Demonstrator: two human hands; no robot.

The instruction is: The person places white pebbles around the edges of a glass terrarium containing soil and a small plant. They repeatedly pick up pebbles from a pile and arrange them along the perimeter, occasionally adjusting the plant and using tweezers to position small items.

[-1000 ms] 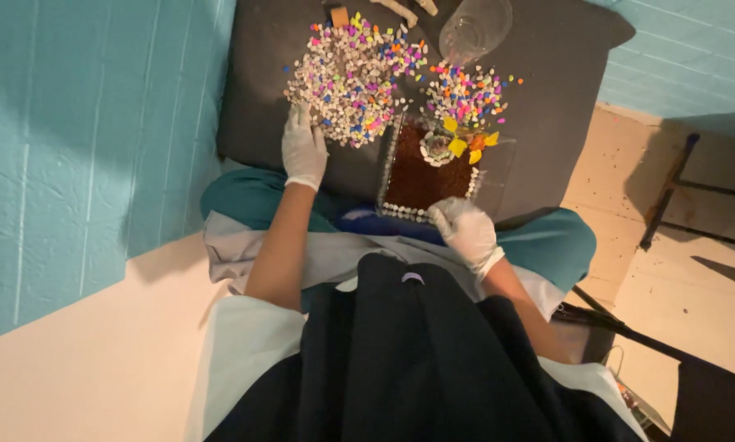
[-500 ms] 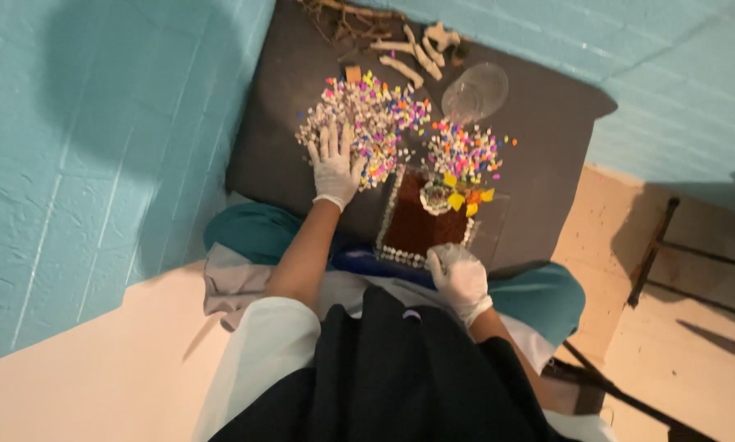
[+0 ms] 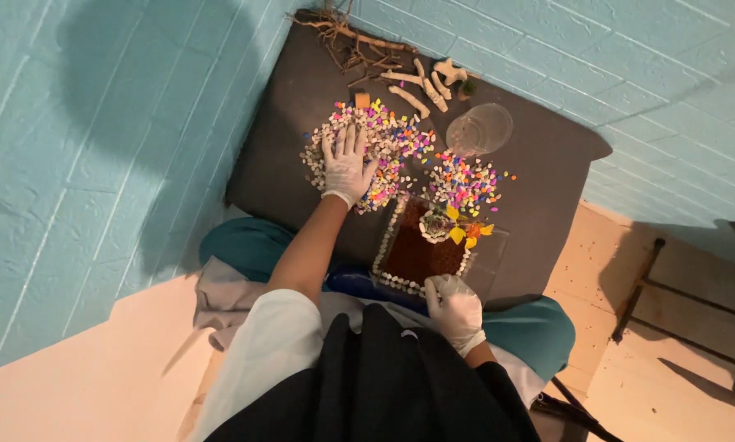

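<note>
Pebble heap (image 3: pixel 384 151), mixed white and bright-coloured stones, lies on the dark table (image 3: pixel 286 164), upper middle, away from the body. Left hand (image 3: pixel 344 164), gloved, is flat on the heap's left part, palm down, fingers spread and pointing away from the person; it pinches nothing that I can see. Left forearm runs straight out from the body up to the heap.

Second, smaller pebble patch (image 3: pixel 464 180) sits just right of the first, near a clear glass bowl (image 3: pixel 480 129). Below it a square glass tray (image 3: pixel 421 250) with brown fill and a white pebble border, a small succulent (image 3: pixel 435 223) and yellow pieces in its far corner. The tray lies between the heaps and the body.

Right hand (image 3: pixel 453 307), gloved, rests at the tray's near right corner, fingers curled at or over the rim; whether it grips the edge or just touches, cannot tell. So the left hand is the one on the heap, the right one well apart from it, by the tray.

Driftwood pieces (image 3: pixel 421 86) and dry twigs (image 3: pixel 343 37) along the far table edge. Blue brick wall (image 3: pixel 97 123) around it.
</note>
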